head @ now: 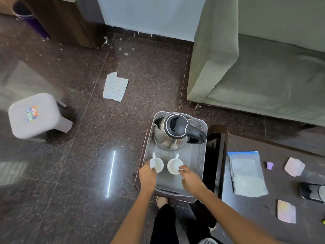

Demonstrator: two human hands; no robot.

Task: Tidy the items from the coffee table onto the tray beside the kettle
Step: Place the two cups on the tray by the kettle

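A grey perforated tray (201,155) rests on a small dark stand, with a steel kettle (173,133) at its far end. Two white cups stand upright on the tray in front of the kettle, handles pointing away from me. My left hand (147,176) pinches the near rim of the left cup (157,164). My right hand (189,177) pinches the near rim of the right cup (174,166). On the dark coffee table (260,217) to the right lie a zip bag of papers (246,173), two pink pads (294,166) (286,211) and a small purple item (269,165).
A dark cylindrical object (312,192) lies at the table's right edge. A green sofa (263,67) stands behind the table. On the floor to the left are a grey plastic stool (38,115) and a patterned scrap of paper (115,87). My foot (161,201) is just below the tray.
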